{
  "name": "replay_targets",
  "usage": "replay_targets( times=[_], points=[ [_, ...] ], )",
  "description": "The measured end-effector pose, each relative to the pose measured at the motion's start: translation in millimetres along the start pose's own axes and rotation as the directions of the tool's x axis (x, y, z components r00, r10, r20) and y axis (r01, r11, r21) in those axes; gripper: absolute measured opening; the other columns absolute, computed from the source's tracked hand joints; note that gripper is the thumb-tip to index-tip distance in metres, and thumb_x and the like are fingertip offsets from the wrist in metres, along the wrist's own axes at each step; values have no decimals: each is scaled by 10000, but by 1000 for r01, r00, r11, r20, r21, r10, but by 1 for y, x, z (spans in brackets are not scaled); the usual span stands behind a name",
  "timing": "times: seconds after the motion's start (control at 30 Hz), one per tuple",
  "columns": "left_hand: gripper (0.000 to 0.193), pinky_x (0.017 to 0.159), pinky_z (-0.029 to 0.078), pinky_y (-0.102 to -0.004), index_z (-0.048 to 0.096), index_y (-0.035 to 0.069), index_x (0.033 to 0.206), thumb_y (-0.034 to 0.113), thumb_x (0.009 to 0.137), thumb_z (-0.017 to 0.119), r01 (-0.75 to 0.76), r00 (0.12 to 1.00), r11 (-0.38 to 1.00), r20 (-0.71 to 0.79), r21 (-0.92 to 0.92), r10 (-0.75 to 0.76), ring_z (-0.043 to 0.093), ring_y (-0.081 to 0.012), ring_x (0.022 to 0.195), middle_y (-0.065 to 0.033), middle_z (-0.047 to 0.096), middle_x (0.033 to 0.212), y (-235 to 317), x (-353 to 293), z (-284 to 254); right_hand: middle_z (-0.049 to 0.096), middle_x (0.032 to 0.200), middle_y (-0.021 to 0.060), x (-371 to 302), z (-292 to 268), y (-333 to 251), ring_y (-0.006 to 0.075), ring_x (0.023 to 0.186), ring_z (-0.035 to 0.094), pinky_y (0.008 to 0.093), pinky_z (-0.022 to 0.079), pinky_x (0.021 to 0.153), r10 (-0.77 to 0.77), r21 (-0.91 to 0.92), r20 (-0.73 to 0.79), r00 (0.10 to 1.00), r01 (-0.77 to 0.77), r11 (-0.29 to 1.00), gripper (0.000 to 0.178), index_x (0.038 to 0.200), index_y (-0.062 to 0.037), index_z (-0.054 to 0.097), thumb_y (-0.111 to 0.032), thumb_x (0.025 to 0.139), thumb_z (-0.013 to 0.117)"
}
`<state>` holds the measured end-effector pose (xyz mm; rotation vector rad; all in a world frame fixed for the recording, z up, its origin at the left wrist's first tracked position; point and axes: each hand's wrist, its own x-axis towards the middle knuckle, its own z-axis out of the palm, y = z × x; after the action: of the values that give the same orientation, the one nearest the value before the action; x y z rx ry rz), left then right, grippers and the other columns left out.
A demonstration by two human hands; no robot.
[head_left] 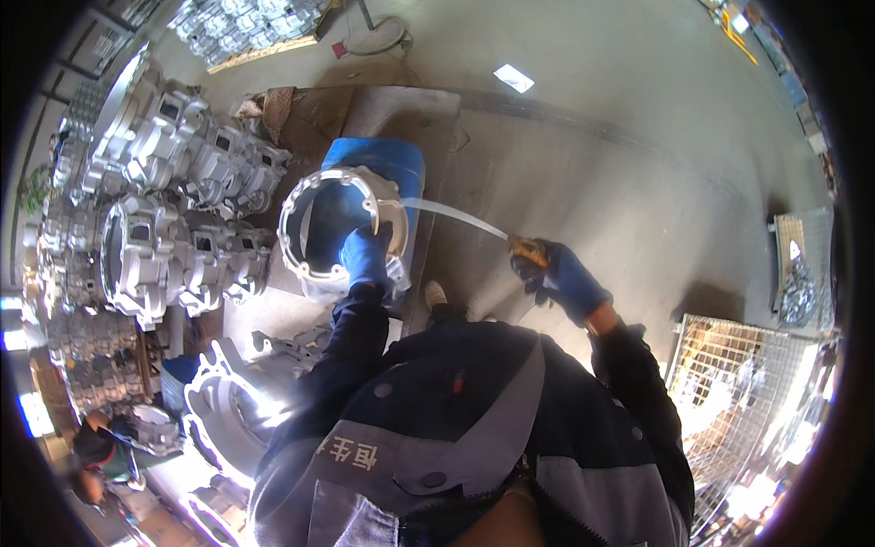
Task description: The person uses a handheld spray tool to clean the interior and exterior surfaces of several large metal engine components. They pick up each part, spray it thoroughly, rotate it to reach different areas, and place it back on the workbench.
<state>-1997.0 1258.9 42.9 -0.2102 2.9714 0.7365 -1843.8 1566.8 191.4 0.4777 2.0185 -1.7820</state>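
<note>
A round cast-metal housing (303, 275) with a bolt-hole rim rests, its opening facing up, on a blue plastic drum (374, 153). My left hand (366, 257), in a blue glove, is closed over the near right part of its rim. Out to the right, my right hand (567, 281), also gloved in blue, is wrapped around the brown-yellow handle of a long, flat file (456, 215). The file's pale blade reaches left to the housing's right side. Whether its tip touches the metal, I cannot tell.
Stacked grey castings (146, 246) stand close on the left, with another large casting (223, 410) near my left elbow. A wire-mesh cage (720, 392) is at the lower right. Another person (100, 456) is at the lower left. A metal plate (424, 109) lies behind the drum.
</note>
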Motion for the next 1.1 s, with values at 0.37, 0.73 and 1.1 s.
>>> replay_targets(
  times=[0.37,0.73,1.1],
  points=[
    [515,651,504,-425,683,-43,1000,455,938,565,29,976,952,212,-303,38,678,-338,724,-231,680,767,-12,109,37,670,741,94,11,12,61,187,653,668,337,534,556,145,106,-65,987,-138,985,326,1066,-17,646,-290,897,701],
    [593,972,478,-408,397,98,1473,279,936,571,-275,918,905,190,-325,348,516,-301,1267,-90,527,1415,-44,56,0,658,805,194,26,43,57,403,790,637,481,487,704,-285,-615,-274,919,60,786,324,978,-63,586,-366,885,654],
    [372,620,444,-457,664,7,757,354,816,783,-170,985,985,-26,-6,170,559,-348,640,-167,631,705,-73,-12,7,684,888,22,15,23,92,164,798,660,335,513,696,-36,188,4,999,35,982,263,1185,-58,609,-200,964,601]
  ],
)
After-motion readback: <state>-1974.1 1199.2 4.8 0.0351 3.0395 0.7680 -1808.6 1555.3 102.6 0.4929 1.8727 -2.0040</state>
